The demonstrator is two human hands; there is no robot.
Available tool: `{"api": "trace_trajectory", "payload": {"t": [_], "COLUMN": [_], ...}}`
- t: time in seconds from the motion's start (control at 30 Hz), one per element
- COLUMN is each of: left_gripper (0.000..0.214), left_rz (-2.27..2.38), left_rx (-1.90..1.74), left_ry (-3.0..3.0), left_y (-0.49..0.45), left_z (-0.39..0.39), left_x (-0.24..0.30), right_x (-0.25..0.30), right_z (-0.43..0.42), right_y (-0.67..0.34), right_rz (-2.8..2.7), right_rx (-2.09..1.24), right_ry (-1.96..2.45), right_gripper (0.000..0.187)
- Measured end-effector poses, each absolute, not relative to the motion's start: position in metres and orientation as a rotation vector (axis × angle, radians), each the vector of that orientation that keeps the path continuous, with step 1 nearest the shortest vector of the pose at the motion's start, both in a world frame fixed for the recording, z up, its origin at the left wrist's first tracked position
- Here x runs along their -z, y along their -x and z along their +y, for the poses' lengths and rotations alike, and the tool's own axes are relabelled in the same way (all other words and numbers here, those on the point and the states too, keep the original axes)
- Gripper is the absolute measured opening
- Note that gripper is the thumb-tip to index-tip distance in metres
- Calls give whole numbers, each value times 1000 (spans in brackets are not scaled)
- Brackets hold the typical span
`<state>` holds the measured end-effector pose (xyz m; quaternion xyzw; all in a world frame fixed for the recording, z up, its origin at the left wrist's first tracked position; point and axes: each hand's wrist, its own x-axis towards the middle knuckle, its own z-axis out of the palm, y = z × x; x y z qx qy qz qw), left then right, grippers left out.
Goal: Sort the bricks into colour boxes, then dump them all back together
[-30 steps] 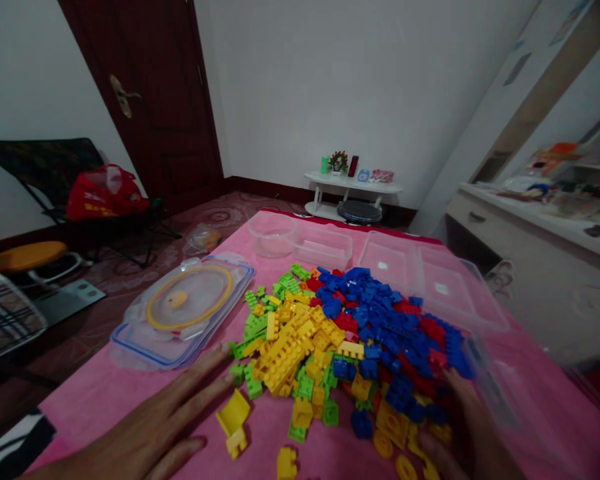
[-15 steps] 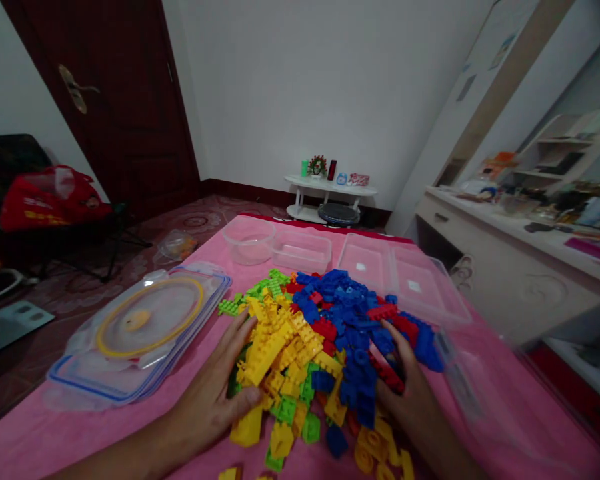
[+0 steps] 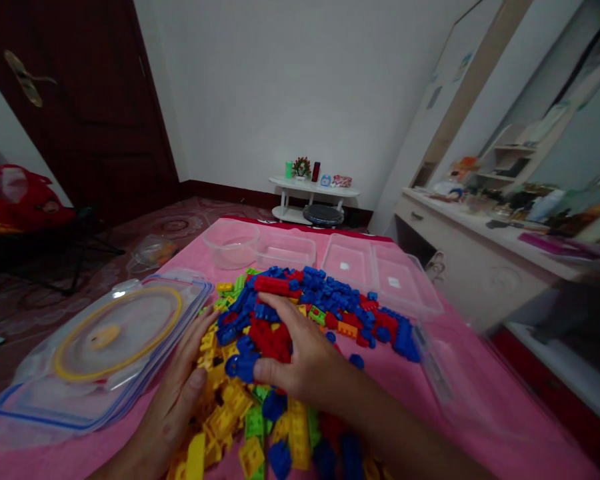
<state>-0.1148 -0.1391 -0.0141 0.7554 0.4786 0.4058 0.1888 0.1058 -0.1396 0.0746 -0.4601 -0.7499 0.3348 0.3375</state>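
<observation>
A heap of blue, red, yellow and green plastic building blocks (image 3: 325,300) lies on a pink cloth (image 3: 430,413). My left hand (image 3: 177,400) lies flat, fingers stretched, against the left side of the heap on yellow blocks. My right hand (image 3: 303,353) rests on top of the heap, palm down, fingers spread over blue and red blocks and thumb beside a blue one. Neither hand lifts a block.
A stack of clear lids (image 3: 100,347) with blue rims lies left of the heap. Behind it stand a round clear tub (image 3: 230,243) and several clear rectangular trays (image 3: 350,260). A large clear bin (image 3: 460,373) is at right. A dresser (image 3: 480,267) stands beyond.
My right hand moved from the heap's right side up onto its top, pushing blue and red blocks leftward over the yellow ones. The left hand slid lower along the left side. The view turned right.
</observation>
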Motion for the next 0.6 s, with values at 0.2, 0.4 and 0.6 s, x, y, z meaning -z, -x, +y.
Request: {"api": "trace_trajectory", "payload": {"t": [0.2, 0.4, 0.6], "left_gripper": [49, 51, 57], "left_rz": [1375, 1427, 1425], "left_rx": [-1150, -1129, -1066], "left_ry": [-1965, -1925, -2019], "left_y": [112, 112, 113], "left_z": [-141, -136, -133], "left_x": [11, 16, 23], "right_x": [-66, -27, -20], "right_z": [-130, -105, -103], "right_y": [-172, -235, -194], "right_rz": [-1717, -1627, -1711], "right_rx": [-526, -39, -203], "right_ry": [1475, 2124, 2138], "right_gripper": [30, 57, 66]}}
